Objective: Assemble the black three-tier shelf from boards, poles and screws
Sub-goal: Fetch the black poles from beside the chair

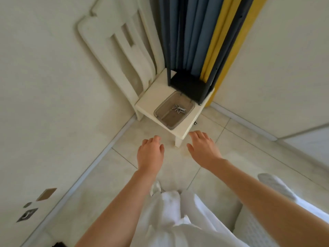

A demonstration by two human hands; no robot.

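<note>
Hovering empty hands [150, 154] short of shelf [191, 86].

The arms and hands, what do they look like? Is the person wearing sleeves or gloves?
No gloves or sleeves show. The left hand and right hand are bare, with bare forearms. No rings, watch or bracelets are visible. White clothing shows lower down.

1. No readable text, brand or number showed anywhere in the view.
2. The dark square plate [27, 215] low on the left wall carried a pale mark, too blurred to read as a letter or a digit.
3. The brown plate [46, 194] above it on the same wall was blank.
4. The clear tray [173, 110] on the white chair [147, 102] bore no label that could be made out.
</note>
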